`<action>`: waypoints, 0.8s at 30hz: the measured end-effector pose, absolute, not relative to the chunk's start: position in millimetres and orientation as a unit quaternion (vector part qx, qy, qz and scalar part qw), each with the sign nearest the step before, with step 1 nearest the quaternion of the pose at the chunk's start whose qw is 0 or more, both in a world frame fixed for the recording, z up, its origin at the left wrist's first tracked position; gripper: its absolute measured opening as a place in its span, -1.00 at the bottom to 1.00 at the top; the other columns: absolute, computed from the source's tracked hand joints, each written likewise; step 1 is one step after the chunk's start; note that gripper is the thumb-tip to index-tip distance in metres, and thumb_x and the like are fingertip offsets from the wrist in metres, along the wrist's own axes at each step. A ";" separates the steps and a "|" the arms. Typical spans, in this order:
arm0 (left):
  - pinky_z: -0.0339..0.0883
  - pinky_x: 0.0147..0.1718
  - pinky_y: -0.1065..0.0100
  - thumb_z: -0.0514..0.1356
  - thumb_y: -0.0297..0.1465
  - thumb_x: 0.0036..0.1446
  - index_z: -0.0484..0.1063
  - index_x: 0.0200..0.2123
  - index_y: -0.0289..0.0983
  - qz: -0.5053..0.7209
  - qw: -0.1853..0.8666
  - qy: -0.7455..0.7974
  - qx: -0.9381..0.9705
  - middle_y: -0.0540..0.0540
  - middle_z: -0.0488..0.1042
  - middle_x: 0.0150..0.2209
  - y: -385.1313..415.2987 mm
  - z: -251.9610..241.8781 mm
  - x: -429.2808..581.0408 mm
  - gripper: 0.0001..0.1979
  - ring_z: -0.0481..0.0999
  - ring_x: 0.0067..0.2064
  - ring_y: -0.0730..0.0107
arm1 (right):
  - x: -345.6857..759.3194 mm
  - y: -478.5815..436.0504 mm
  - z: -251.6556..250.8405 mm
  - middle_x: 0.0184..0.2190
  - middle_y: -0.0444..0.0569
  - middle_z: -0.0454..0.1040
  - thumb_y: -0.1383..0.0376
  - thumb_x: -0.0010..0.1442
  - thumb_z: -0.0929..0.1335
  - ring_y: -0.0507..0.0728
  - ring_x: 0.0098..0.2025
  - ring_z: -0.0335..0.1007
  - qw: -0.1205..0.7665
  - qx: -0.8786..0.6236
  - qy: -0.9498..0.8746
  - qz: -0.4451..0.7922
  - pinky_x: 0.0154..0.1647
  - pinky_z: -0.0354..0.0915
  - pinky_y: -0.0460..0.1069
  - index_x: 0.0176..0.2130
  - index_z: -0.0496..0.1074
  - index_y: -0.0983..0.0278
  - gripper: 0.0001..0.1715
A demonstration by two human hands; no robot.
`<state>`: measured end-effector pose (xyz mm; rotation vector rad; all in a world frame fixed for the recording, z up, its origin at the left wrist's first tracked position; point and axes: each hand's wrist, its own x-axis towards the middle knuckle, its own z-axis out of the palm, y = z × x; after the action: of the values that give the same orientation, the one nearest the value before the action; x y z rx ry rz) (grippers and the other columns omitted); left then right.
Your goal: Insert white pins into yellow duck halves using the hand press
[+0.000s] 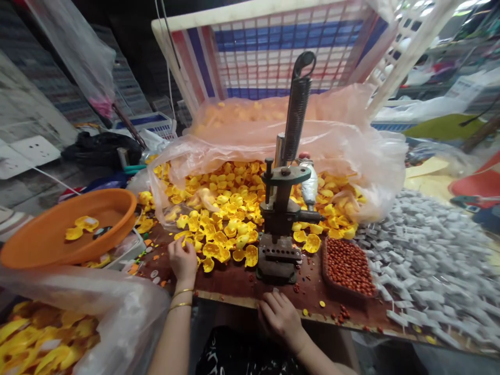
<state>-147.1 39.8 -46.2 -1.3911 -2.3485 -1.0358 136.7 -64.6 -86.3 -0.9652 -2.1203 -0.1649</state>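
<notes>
A small dark metal hand press (279,229) with a tall spring and lever stands at the middle of the brown table (242,284). Behind and left of it lies a heap of yellow plastic pieces (219,219) spilling from a clear bag. My left hand (183,259) reaches into the near edge of this heap, fingers curled on the yellow pieces; what it holds is hidden. My right hand (279,314) rests at the table's front edge just below the press, fingers curled downward, with nothing visible in it.
An orange bowl (50,245) with a few yellow pieces sits at left, above a clear bag of yellow pieces (47,338). A tray of small red beads (349,265) lies right of the press, beside a pile of grey-white parts (433,260). A white crate (273,47) stands behind.
</notes>
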 end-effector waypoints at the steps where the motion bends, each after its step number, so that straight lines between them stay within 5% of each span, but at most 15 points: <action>1: 0.31 -0.01 0.22 -0.04 -0.38 0.20 0.42 -0.07 -0.38 -0.351 0.106 -0.790 -0.491 -0.31 0.42 -0.14 44.0 -47.1 -141.1 -0.65 0.43 -0.03 0.13 | 136.5 -64.3 -86.0 -0.49 -0.05 0.34 0.44 0.21 0.23 0.08 -0.40 0.20 0.392 -0.381 -0.835 -0.066 -0.29 0.13 0.00 -0.43 0.36 0.29 -0.79; 7: 0.30 -0.05 0.29 -0.05 -0.38 0.22 0.43 -0.09 -0.36 -0.331 0.085 -0.757 -0.557 -0.27 0.45 -0.15 69.5 -46.0 -120.6 -0.66 0.46 -0.07 0.21 | 135.4 -63.3 -81.4 -0.52 -0.07 0.31 0.45 0.21 0.22 0.08 -0.42 0.18 0.403 -0.382 -0.828 -0.080 -0.32 0.10 -0.01 -0.45 0.35 0.28 -0.76; 13: 0.20 -0.07 0.04 0.06 -0.31 0.16 0.51 -0.16 -0.28 -0.289 0.092 -0.776 -0.553 -0.28 0.44 -0.15 82.5 -31.2 -119.6 -0.70 0.42 -0.07 -0.04 | 133.6 -62.3 -83.1 -0.53 -0.07 0.30 0.46 0.19 0.20 0.09 -0.44 0.18 0.404 -0.382 -0.827 -0.084 -0.32 0.11 -0.01 -0.46 0.33 0.27 -0.76; 24: 0.15 0.00 -0.04 0.09 -0.32 0.12 0.49 -0.07 -0.31 -0.280 0.109 -0.789 -0.536 -0.35 0.37 -0.05 178.6 24.6 -120.5 -0.64 0.34 0.01 -0.10 | 130.7 -61.5 -89.5 -0.54 -0.07 0.31 0.47 0.17 0.20 0.09 -0.45 0.21 0.417 -0.386 -0.818 -0.091 -0.33 0.13 -0.01 -0.47 0.32 0.27 -0.76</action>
<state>-120.5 178.6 24.6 -1.5761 -2.3196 -0.8222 130.7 -61.5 -89.5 -0.9681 -2.0520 -0.2277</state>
